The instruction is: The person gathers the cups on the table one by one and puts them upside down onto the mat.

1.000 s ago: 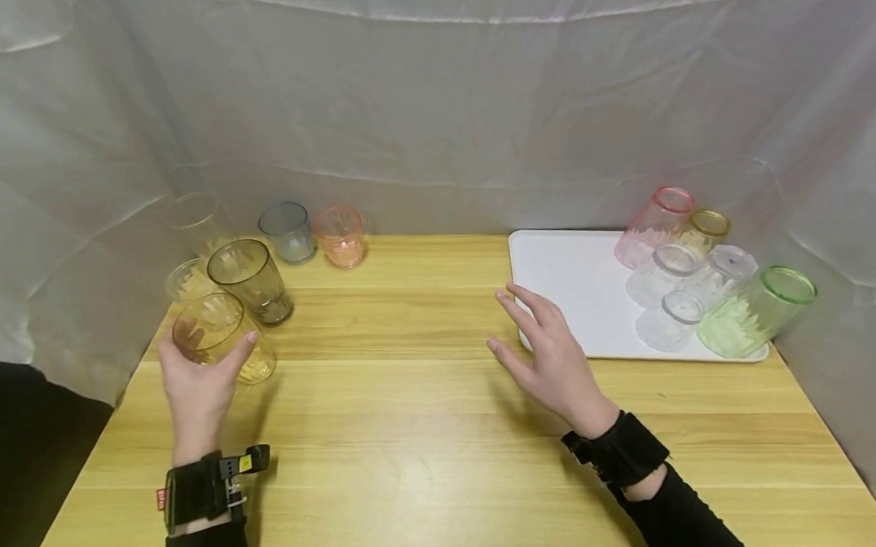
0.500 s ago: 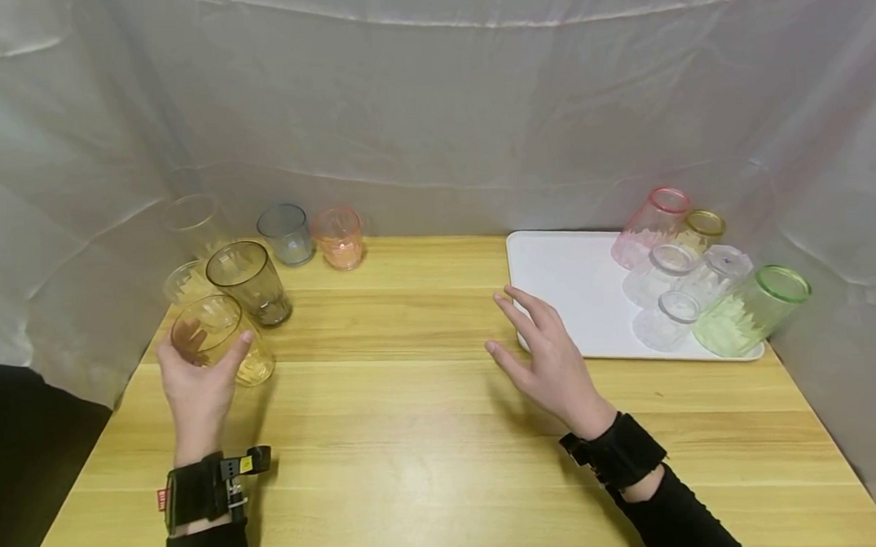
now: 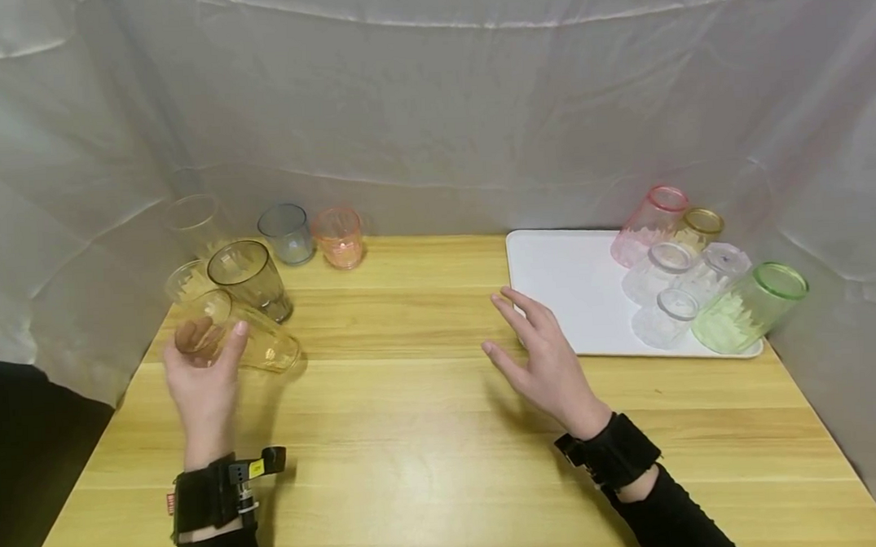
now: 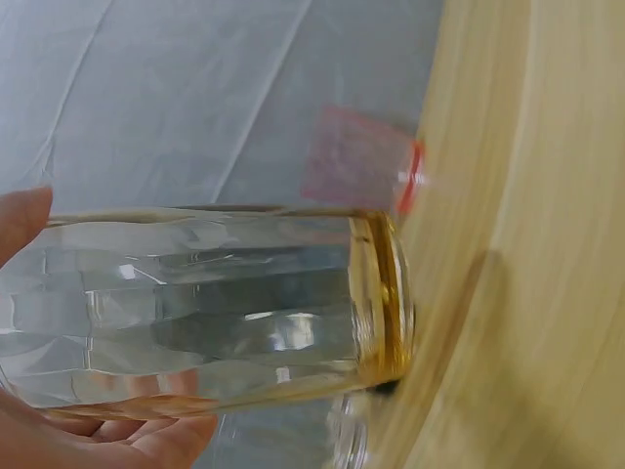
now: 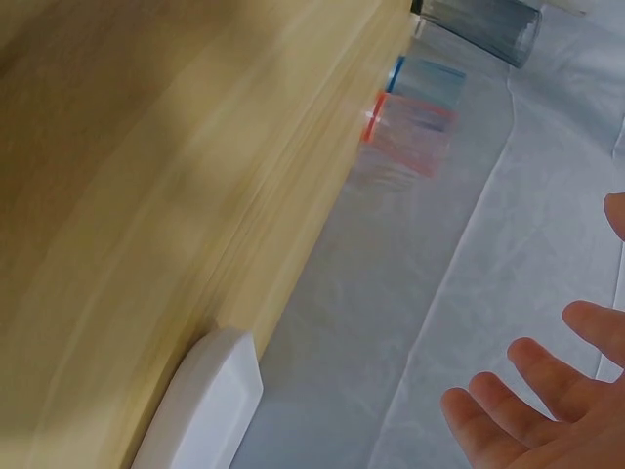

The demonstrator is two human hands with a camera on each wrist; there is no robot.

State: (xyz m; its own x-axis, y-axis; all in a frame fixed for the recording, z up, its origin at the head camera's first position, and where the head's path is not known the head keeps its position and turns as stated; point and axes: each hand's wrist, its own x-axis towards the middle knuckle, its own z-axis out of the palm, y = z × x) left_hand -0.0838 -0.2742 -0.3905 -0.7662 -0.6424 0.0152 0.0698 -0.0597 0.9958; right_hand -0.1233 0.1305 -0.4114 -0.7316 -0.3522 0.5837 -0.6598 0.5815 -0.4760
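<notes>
Plainly the work in hand is a pick-up: the left hand grips the amber glass, thumb on the near side and fingers curled behind it, and the glass is tilted with its mouth toward the person and its base toward the table centre; whether the base touches the wood or hangs just above it I cannot tell from the head view, though the left wrist view shows the base very near the table; the right hand hovers with fingers spread and holds nothing, just beside the near left corner of the white tray; my reading is that the glass is early in its passage, lifted from its group at the left; the next move would call for a firm hold on the smooth ribbed wall and a steady carry, since a tilted glass may slip; close behind it stand a smoky grey glass and a clear glass, farther back a blue glass and an orange glass; on the tray's right end lie a pink glass, a green glass and several clear ones; the light wooden table is hung round with white cloth.
</notes>
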